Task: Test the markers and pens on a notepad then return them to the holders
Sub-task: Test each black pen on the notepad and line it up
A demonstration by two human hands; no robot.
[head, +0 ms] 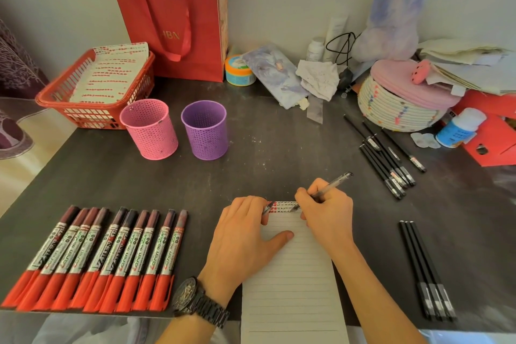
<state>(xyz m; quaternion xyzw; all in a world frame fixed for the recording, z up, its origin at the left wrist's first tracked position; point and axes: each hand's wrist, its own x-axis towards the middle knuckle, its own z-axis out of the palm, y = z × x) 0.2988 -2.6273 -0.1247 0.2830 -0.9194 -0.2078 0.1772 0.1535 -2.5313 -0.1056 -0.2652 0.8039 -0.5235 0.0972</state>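
Observation:
A lined notepad lies at the table's near edge. My right hand grips a clear pen, its tip touching the top line of the notepad among red and black marks. My left hand presses flat on the pad's upper left and pinches what looks like a pen cap. Several red-capped markers lie in a row at the left. Several black pens lie at the right rear, and three black pens at the near right. A pink holder and a purple holder stand side by side behind.
A red basket with marked paper sits at the back left, with a red gift bag beside it. A woven basket, a blue-labelled bottle, a small tub and piled papers crowd the back right.

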